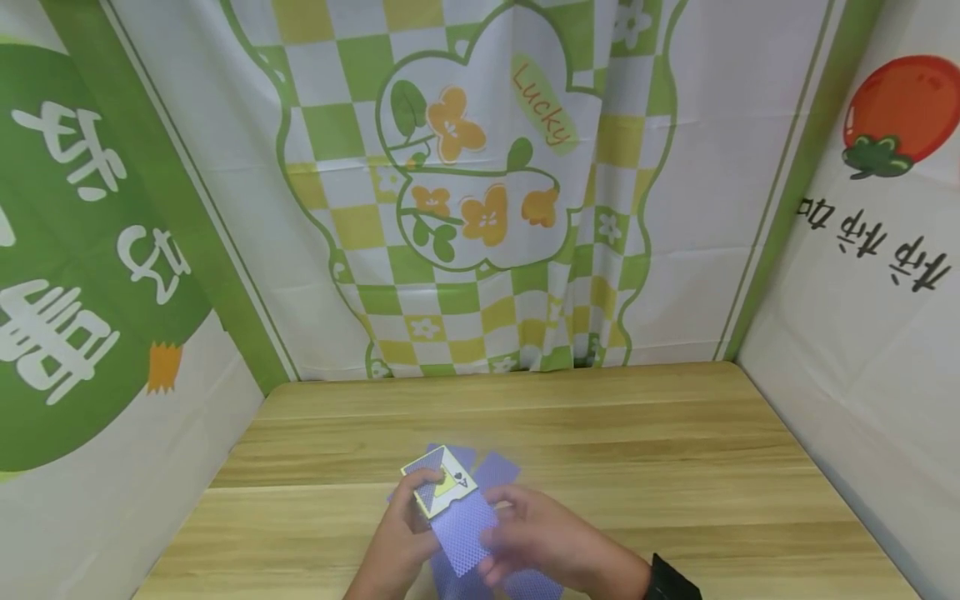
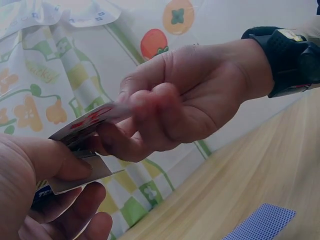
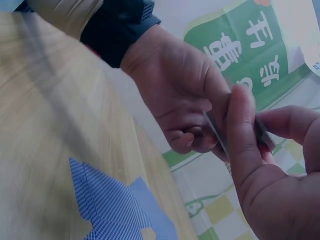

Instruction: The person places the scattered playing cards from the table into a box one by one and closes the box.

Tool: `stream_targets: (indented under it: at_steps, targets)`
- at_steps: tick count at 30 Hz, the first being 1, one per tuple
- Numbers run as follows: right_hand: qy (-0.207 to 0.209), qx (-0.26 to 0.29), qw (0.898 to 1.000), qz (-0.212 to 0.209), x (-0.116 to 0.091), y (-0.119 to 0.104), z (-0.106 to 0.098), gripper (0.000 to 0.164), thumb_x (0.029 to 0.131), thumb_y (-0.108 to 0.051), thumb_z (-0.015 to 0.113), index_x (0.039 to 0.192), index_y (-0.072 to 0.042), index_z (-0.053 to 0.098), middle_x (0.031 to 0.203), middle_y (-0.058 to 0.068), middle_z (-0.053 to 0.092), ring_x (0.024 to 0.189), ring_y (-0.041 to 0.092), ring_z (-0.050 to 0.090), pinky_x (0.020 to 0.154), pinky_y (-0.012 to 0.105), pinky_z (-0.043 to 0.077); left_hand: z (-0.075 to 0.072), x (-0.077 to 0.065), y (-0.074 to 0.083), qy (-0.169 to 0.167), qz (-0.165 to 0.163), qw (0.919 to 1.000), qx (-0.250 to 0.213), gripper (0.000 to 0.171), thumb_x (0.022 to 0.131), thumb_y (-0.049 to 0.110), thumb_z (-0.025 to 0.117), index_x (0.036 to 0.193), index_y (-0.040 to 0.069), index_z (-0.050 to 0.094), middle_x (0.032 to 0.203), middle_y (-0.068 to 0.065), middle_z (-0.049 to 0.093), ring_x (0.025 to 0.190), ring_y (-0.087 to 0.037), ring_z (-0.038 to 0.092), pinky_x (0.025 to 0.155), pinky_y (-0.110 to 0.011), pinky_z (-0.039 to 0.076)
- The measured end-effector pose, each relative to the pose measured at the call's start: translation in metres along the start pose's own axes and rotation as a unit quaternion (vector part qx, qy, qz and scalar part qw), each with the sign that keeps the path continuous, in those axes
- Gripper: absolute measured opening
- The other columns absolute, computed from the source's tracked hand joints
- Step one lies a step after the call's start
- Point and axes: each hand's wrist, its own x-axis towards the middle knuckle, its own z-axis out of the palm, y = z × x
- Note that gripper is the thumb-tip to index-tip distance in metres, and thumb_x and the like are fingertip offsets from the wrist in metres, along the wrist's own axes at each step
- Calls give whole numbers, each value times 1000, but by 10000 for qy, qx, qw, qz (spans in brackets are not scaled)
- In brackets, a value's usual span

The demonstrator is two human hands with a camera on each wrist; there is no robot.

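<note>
In the head view my left hand (image 1: 406, 526) grips a playing-card box (image 1: 441, 482) with an ace printed on its pale front. A blue-backed playing card (image 1: 467, 533) sticks out of the box's lower end, toward my right hand (image 1: 543, 533). Seen from the left wrist, the left thumb presses on the box (image 2: 82, 172). There the right hand (image 2: 195, 95) pinches the end of the card (image 2: 82, 122), whose underside carries red print. From the right wrist, both the left hand (image 3: 172, 75) and the right hand (image 3: 275, 190) meet at the box, largely hidden by fingers.
More blue-backed cards (image 1: 498, 471) lie spread on the wooden table (image 1: 637, 450) beneath and around the hands. Printed cloth hangs at the back (image 1: 465, 317) and along both sides. A dark band (image 1: 670, 581) circles the right wrist.
</note>
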Motion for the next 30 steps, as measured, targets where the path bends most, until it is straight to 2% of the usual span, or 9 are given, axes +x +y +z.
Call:
stream_targets:
  at_steps: [5, 12, 15, 17, 19, 22, 24, 26, 30]
  targets:
    - [343, -175, 9990, -210, 2, -1, 3, 54, 88, 0, 64, 136, 9, 41, 110, 15, 66, 90, 21, 69, 84, 35, 61, 0, 1, -2, 18, 77, 10000, 61, 72, 76, -16, 59, 139, 2, 29, 141, -27, 25, 107, -28, 59, 84, -31, 58]
    - [917, -790, 9895, -790, 7, 0, 5, 42, 90, -2, 69, 123, 11, 45, 100, 11, 61, 78, 18, 69, 72, 35, 62, 4, 1, -3, 240, 44, 9997, 12, 71, 76, -15, 61, 138, 3, 31, 143, -29, 29, 111, -29, 59, 84, -33, 58]
    - [1210, -1408, 9779, -960, 9, 0, 5, 39, 93, -7, 69, 122, 8, 49, 98, 9, 59, 72, 17, 67, 66, 35, 62, 3, -1, -1, 246, -77, 9996, 116, 68, 80, -10, 64, 138, 3, 31, 145, -28, 21, 105, -25, 58, 84, -30, 58]
    - [1446, -1958, 9645, -1021, 11, -1, 5, 36, 94, -13, 70, 122, 3, 52, 96, 8, 57, 70, 15, 65, 63, 35, 61, 4, -2, 0, 219, -263, 9986, 395, 67, 84, -4, 68, 139, 6, 33, 124, -25, 37, 86, -15, 58, 79, -27, 57]
    - [1673, -2424, 9497, -1061, 12, -1, 5, 34, 95, -20, 70, 121, -2, 56, 94, 6, 55, 71, 14, 62, 61, 34, 60, 4, -3, 1, 100, -395, 9972, 635, 66, 86, 3, 72, 140, 7, 34, 113, -18, 39, 75, -9, 55, 78, -24, 56]
    - [1860, -2792, 9356, -1099, 14, -1, 5, 31, 94, -24, 72, 118, -8, 59, 91, 4, 54, 72, 13, 60, 59, 31, 59, 6, -4, 2, 4, -459, 9961, 748, 66, 87, 6, 73, 141, 7, 34, 107, -16, 42, 72, -5, 57, 77, -24, 57]
    - [1918, -2888, 9312, -1122, 15, -1, 5, 29, 94, -24, 72, 116, -9, 60, 90, 4, 54, 71, 12, 59, 58, 30, 58, 6, -4, 2, -15, -407, 9969, 679, 65, 87, 5, 71, 140, 5, 33, 126, -21, 35, 82, -10, 62, 79, -26, 58]
    - [1924, -2972, 9285, -1121, 16, 0, 5, 29, 93, -24, 73, 115, -10, 60, 91, 3, 54, 71, 11, 59, 58, 28, 57, 6, -5, 3, 23, -411, 9969, 666, 65, 87, 4, 72, 140, 5, 34, 130, -22, 35, 86, -13, 64, 79, -27, 58]
    - [1890, -3061, 9266, -1091, 17, 0, 4, 28, 93, -25, 73, 114, -11, 61, 91, 3, 55, 71, 11, 58, 57, 27, 56, 6, -5, 4, 103, -467, 9960, 751, 65, 86, 5, 73, 140, 7, 35, 118, -18, 43, 81, -12, 64, 79, -28, 59]
